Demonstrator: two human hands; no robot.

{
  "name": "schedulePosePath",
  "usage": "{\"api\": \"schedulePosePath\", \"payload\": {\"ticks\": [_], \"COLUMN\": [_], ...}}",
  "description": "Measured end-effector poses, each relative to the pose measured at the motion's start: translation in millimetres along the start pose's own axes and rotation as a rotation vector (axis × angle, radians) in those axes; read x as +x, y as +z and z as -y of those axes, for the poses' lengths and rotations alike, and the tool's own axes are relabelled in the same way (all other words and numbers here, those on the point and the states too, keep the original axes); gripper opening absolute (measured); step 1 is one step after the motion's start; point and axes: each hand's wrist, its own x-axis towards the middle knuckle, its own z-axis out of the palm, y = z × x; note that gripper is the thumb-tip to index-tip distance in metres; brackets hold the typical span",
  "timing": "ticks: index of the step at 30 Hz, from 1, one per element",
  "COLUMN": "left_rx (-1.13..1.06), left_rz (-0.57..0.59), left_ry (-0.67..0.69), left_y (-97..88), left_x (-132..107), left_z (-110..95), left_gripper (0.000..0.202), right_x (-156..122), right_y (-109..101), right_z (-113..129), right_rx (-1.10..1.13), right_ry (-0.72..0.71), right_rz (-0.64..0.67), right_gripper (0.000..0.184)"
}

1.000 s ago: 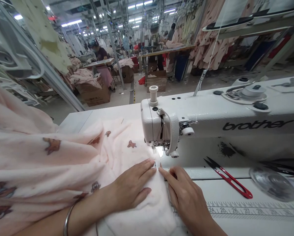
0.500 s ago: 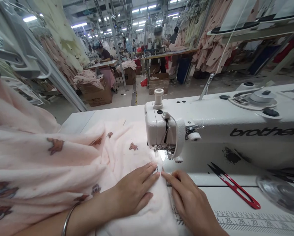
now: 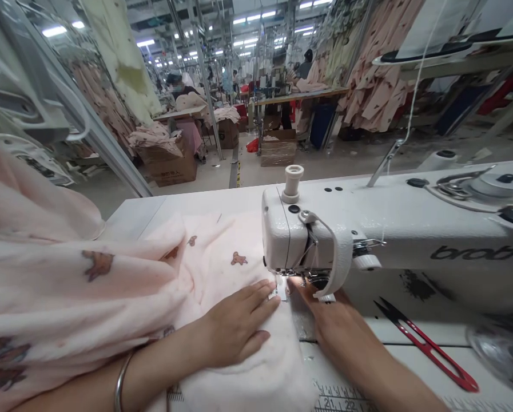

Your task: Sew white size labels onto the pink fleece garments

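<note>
My left hand (image 3: pixel 239 326) lies flat and open on pale pink plush fabric (image 3: pixel 222 286) printed with brown bears. Its fingertips touch a small white label (image 3: pixel 281 289) at the fabric's right edge. My right hand (image 3: pixel 329 312) reaches under the head of a white sewing machine (image 3: pixel 307 229), close to the needle and the label. The machine's white lever and parts around the needle cover most of its fingers, so its grip cannot be made out.
Red-handled thread snips (image 3: pixel 430 346) lie on the machine bed at right, near a clear round object (image 3: pixel 498 349). A printed ruler (image 3: pixel 342 397) runs along the front. More bear-print fabric (image 3: pixel 46 292) bunches at left. Beyond the table stand cardboard boxes (image 3: pixel 170 166) and people at work.
My right hand has moved forward, from the fabric edge in front of the needle to under the machine head. My left hand stays flat on the fabric. The view has shifted slightly left.
</note>
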Motion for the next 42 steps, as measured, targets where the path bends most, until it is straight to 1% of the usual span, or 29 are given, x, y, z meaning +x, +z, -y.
{"api": "schedulePosePath", "payload": {"ticks": [1, 3, 5, 7, 10, 14, 16, 23, 28, 31, 35, 38, 42], "left_rx": [-0.003, -0.013, -0.022, -0.019, -0.011, -0.017, -0.019, 0.037, 0.042, 0.048, 0.053, 0.069, 0.065], "left_rz": [-0.008, -0.021, -0.017, -0.001, 0.002, -0.034, -0.042, -0.038, -0.042, -0.048, -0.042, -0.052, -0.064], "left_ry": [0.001, 0.009, 0.012, 0.006, 0.003, 0.019, 0.02, 0.008, 0.018, 0.017, -0.005, -0.031, -0.068], "left_y": [0.8, 2.2, 2.1, 0.5, -2.3, -3.2, -2.6, 1.0, -0.5, -2.3, -3.0, -1.3, -1.1], "left_x": [0.0, -0.5, -1.1, -1.2, -0.3, 1.4, 1.3, -0.1, 1.0, 3.1, 8.4, 12.5, 14.9], "left_z": [0.8, 1.4, 1.8, 2.9, 6.2, 10.6, 11.6, 12.2, 11.4, 12.7, 18.6, 23.5, 24.4], "left_gripper": [0.055, 0.058, 0.058, 0.057, 0.055, 0.055, 0.054, 0.051, 0.05, 0.048, 0.043, 0.042, 0.043], "right_x": [-10.3, -24.4, -28.1, -25.3, -20.9, -23.8, -25.0, -20.2, -22.4, -22.7, -24.6, -27.6, -30.1], "right_y": [-1.9, -2.9, -0.6, 3.0, 8.0, 12.6, 12.8, 4.4, 2.5, 2.7, 6.3, 10.8, 11.9], "right_z": [8.5, 23.1, 32.1, 35.4, 33.8, 29.1, 28.3, 35.5, 36.7, 36.6, 34.4, 32.7, 35.5], "right_rx": [-0.015, -0.057, -0.098, -0.106, -0.086, -0.071, -0.071, -0.073, -0.083, -0.117, -0.152, -0.089, 0.01], "right_ry": [-0.026, -0.068, -0.08, -0.064, -0.037, -0.008, 0.003, 0.032, 0.03, 0.032, 0.067, 0.084, 0.127], "right_rz": [-0.033, -0.117, -0.174, -0.188, -0.167, -0.081, -0.062, -0.127, -0.152, -0.155, -0.092, -0.029, -0.015], "right_gripper": [0.05, 0.056, 0.053, 0.051, 0.054, 0.06, 0.061, 0.054, 0.06, 0.06, 0.056, 0.054, 0.055]}}
